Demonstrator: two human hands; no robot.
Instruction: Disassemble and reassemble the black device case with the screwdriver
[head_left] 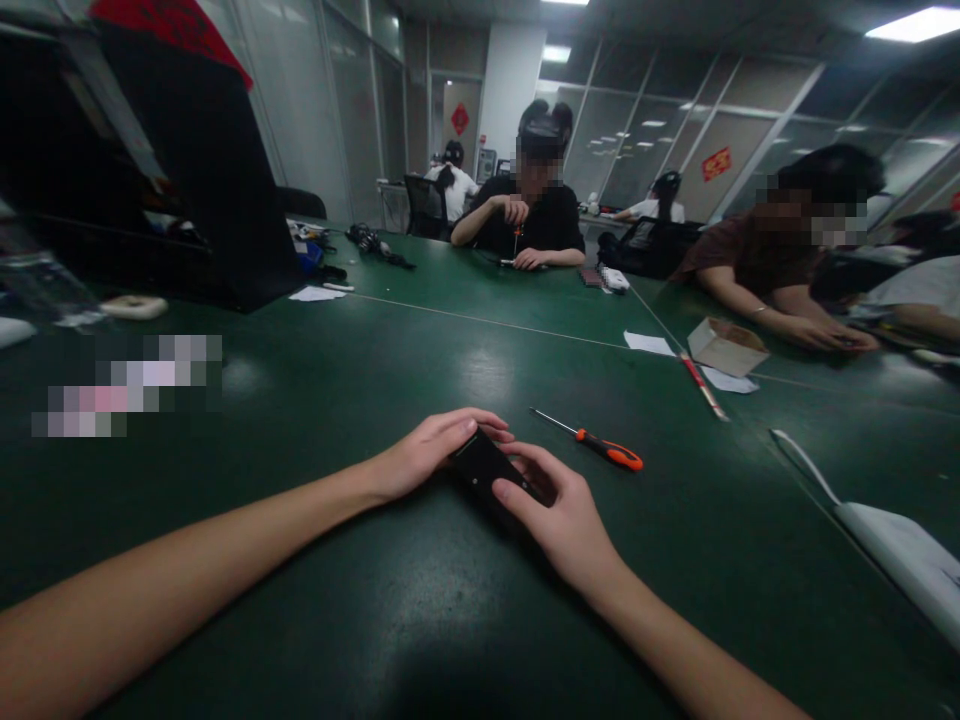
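Note:
A black, flat, box-like device [486, 474] with small screw-like dots on its upper face lies between my hands over the green table. My left hand [442, 445] grips its far left end, thumb on top and fingers along the far side. Around its right part my right hand [559, 500] is closed, thumb on the near face and fingers on the far edge. Just beyond my right hand, a screwdriver [611, 452] with an orange and black handle rests on the table, its shaft pointing away to the left. The device's underside is hidden.
The green table [337, 600] spans the foreground. A small open box [726, 347], papers [649, 343] and a red-and-white strip [703, 387] lie at right, near a white power strip-like object [904, 560]. A large black panel [202, 150] stands left. Two people [525, 215] work across the table.

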